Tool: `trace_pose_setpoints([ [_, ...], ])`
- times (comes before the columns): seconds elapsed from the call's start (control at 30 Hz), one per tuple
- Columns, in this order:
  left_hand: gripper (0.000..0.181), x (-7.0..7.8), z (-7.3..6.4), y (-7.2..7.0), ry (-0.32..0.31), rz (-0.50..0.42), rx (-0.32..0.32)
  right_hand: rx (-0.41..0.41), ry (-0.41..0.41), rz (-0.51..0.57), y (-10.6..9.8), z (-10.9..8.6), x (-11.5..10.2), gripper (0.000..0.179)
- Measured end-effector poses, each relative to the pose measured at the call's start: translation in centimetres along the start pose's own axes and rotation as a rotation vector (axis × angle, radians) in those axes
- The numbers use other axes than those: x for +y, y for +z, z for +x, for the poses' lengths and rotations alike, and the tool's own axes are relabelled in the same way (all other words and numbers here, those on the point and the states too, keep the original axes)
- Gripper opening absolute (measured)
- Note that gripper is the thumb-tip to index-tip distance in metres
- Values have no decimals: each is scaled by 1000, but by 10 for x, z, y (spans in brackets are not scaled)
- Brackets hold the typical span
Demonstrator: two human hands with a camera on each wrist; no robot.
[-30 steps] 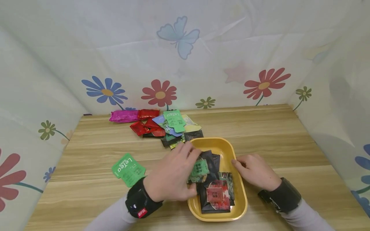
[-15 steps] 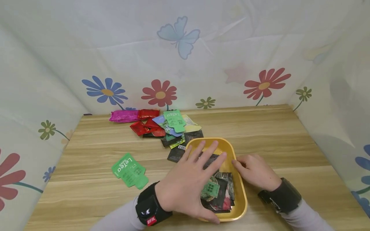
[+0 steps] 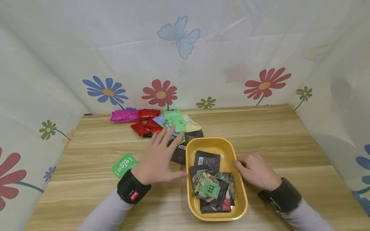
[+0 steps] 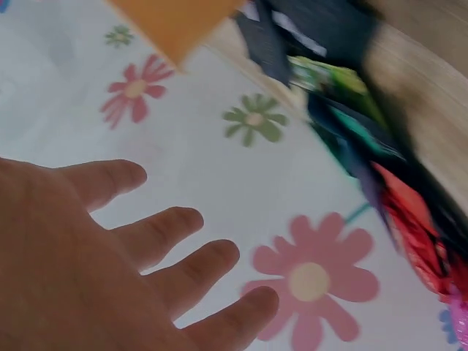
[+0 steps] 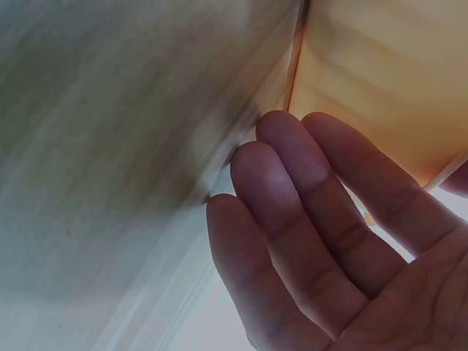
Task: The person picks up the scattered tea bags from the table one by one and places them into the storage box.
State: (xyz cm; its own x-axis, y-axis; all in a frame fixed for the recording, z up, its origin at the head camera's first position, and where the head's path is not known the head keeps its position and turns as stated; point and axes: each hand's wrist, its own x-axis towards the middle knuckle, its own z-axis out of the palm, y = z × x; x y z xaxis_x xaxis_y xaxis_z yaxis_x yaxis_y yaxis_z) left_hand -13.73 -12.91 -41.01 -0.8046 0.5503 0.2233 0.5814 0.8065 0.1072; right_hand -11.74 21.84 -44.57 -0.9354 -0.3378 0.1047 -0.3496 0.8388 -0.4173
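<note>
The left hand (image 3: 159, 162) had swung off the yellow plastic tray (image 3: 224, 149), splayed, empty; the right hand (image 3: 257, 170) pinched its rim. Flat dark printed packets (image 3: 214, 186) looked light, slick, best taken edgewise.

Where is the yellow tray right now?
In the head view, the yellow tray sits low and right of centre on the table, between the left hand and the right hand, which touches its right side.
</note>
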Motion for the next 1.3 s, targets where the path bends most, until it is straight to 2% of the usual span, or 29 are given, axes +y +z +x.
trace_pose_setpoints([
  [0.13,113,-21,4,11,-42,55,-9,-10,8,3,-1,0,-1,39],
  [0.33,96,-39,14,26,-60,132,11,-6,10,-3,-1,0,-1,39],
  [0.47,72,-48,21,37,-74,171,40,-2,5,-12,0,0,-1,38],
  [0.6,47,-55,26,46,-53,208,96,-6,4,-9,-1,0,-1,37],
  [0.8,30,-59,31,51,-8,270,109,-11,8,1,-2,0,-2,36],
  [0.93,23,-62,26,51,13,274,110,-12,8,1,-1,1,-2,37],
  [1.07,24,-65,11,46,-2,263,53,-11,10,2,-1,1,-3,38],
  [1.2,34,-69,-6,33,-98,259,-42,-12,11,6,0,1,-2,38],
  [1.3,45,-68,-13,24,-215,244,-51,-8,7,7,-1,1,0,38],
])
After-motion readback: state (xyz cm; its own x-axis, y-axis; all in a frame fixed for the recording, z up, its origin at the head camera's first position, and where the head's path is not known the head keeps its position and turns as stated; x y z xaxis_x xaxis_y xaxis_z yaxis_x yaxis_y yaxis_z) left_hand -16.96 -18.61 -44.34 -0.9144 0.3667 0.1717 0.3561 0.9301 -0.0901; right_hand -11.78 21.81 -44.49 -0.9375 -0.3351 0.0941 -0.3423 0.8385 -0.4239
